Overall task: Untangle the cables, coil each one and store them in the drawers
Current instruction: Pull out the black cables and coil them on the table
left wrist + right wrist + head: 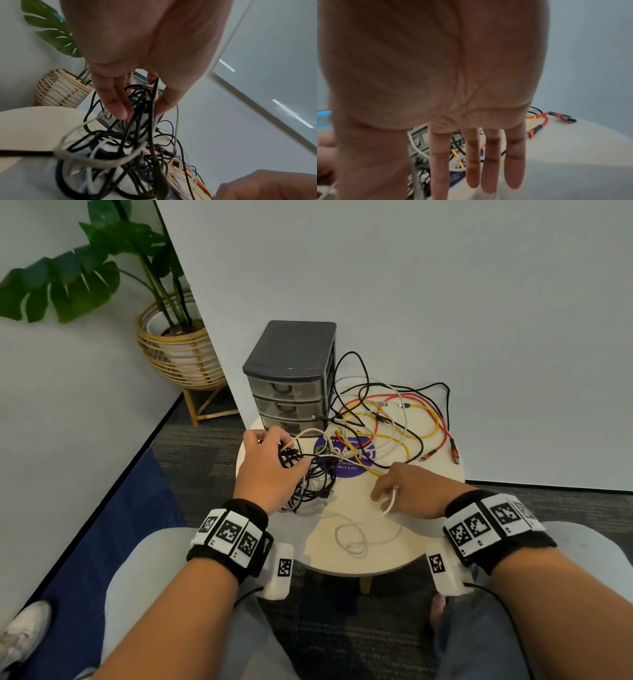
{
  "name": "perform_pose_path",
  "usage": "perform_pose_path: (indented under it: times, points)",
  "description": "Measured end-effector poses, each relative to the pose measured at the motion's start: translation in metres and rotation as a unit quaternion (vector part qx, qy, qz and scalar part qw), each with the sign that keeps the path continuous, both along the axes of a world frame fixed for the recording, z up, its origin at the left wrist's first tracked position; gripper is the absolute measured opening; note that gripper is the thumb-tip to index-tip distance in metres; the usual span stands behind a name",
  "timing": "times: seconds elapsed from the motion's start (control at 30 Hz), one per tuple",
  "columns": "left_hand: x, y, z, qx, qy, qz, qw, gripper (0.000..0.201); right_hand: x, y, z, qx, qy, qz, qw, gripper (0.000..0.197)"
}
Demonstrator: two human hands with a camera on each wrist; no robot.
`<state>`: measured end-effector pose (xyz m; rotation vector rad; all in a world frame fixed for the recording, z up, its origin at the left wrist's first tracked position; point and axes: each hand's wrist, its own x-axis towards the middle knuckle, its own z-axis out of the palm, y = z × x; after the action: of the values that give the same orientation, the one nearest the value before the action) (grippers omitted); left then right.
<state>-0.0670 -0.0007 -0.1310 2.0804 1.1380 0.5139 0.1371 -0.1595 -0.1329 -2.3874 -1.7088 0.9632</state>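
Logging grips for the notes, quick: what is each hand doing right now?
Left hand: fingers pinching the black cable tangle.
Right hand: fingers straight, white cable looped against it; hold cannot be told.

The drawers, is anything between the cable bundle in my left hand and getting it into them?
Yes. All three drawers are closed, so none can take a cable yet. The black bundle that the left hand holds is still knotted with white cable and uncoiled. Nothing stands in the gap between hand and drawer fronts.
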Motion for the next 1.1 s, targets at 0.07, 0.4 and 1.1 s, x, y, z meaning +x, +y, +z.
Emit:
perform_pose_path:
  times: [0.07,0.4,1.1]
  points:
    - [0.001,0.001,-0.002,0.013,0.010,0.005,1.000,0.026,0.001,0.001,0.004,-0.021,0.024,0.006,0.999,0.040]
    - [-0.001,0.022,0.005,-0.084,-0.059,0.022,0.994,0.021,-0.018,0.038,0.021,0.119,0.122,-0.036,0.985,0.022]
    - [0.000,0.018,0.005,-0.082,-0.065,0.001,0.995,0.028,-0.038,0.128,-0.002,0.074,-0.086,0.025,0.993,0.021]
